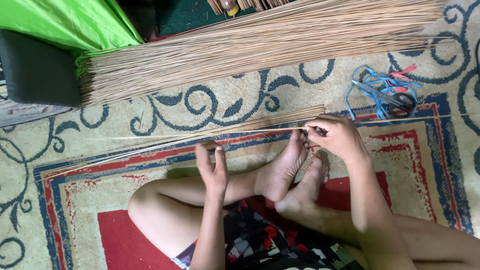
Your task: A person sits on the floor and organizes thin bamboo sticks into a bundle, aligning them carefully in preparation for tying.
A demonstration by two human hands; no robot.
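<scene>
Here the person sits cross-legged on a patterned carpet (150,107), sorting thin sticks. The right hand (336,136), toward 3 o'clock, is pinched closed on the butt ends of a small bundle of sticks (225,131) that fans out toward 9 o'clock along the floor. The left hand (212,164) is raised just below that bundle, fingers (202,156) loosely curled and half open, holding nothing that I can make out. A large heap of sticks (260,47) lies at 12 o'clock, and scissors (392,101) rest on blue cord (372,82) at 2 o'clock. Gathering appears underway; aligning ends evenly would need a steady pinch.
</scene>
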